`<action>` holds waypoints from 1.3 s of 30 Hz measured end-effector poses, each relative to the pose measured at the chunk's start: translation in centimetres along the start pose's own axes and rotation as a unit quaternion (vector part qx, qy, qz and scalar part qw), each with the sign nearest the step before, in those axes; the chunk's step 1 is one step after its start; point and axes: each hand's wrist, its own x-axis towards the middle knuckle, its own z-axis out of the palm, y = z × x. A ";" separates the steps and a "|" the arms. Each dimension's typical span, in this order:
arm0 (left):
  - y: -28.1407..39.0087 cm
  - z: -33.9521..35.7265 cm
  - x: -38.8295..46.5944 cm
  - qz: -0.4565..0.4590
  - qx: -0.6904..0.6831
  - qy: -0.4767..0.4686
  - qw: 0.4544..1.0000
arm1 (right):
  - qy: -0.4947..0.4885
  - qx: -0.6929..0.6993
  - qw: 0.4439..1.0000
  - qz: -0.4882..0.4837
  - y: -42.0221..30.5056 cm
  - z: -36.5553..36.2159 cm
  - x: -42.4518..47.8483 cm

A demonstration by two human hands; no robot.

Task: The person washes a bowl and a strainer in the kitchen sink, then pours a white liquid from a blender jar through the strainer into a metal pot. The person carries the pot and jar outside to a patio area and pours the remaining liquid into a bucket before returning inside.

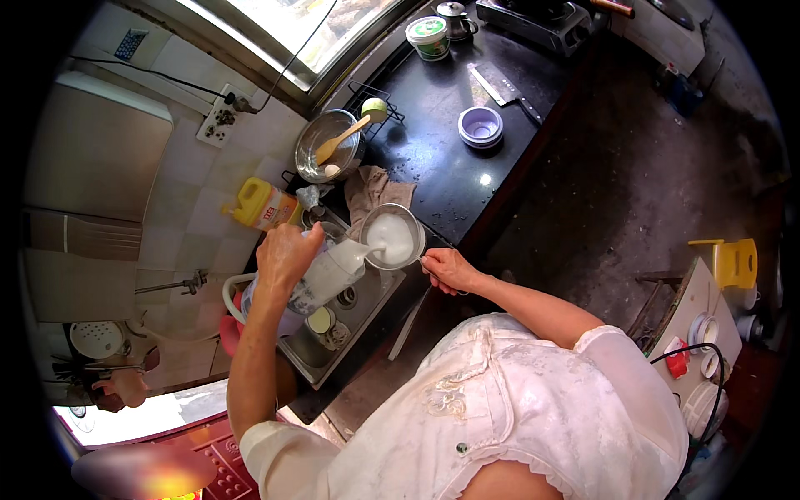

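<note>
My left hand [282, 259] grips a tilted clear jug [331, 278] from above, its walls coated with a milky white liquid. A stream runs from its mouth into a round metal strainer [420, 240]. My right hand [449, 270] holds the strainer by its thin handle, level over the corner of the sink and the counter. White, foamy liquid [390, 237] fills much of the strainer. What lies under the strainer is hidden. Below the jug, the steel sink [369, 325] holds a small cup [321, 319] with pale contents.
A brown cloth [378, 190] lies just beyond the strainer. Behind it stands a metal bowl [303, 150] with a wooden spatula [340, 140]. A yellow detergent jug [265, 203] leans by the wall. A cleaver [509, 97] and purple bowls [480, 127] rest on the dark counter [437, 175].
</note>
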 end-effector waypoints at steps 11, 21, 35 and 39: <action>0.5 0.1 0.5 -0.003 0.013 -0.015 1.000 | 0.006 -0.001 1.000 -0.006 0.3 0.2 0.3; 1.7 -0.7 0.5 0.012 0.052 -0.019 0.998 | 0.014 0.010 1.000 0.001 0.6 0.8 0.5; 3.0 -1.8 0.6 0.050 0.098 -0.020 0.994 | 0.019 0.014 1.000 -0.014 0.8 1.2 0.5; 3.0 -1.2 0.7 0.059 0.112 -0.011 0.992 | 0.015 0.016 1.000 -0.017 1.0 1.2 0.7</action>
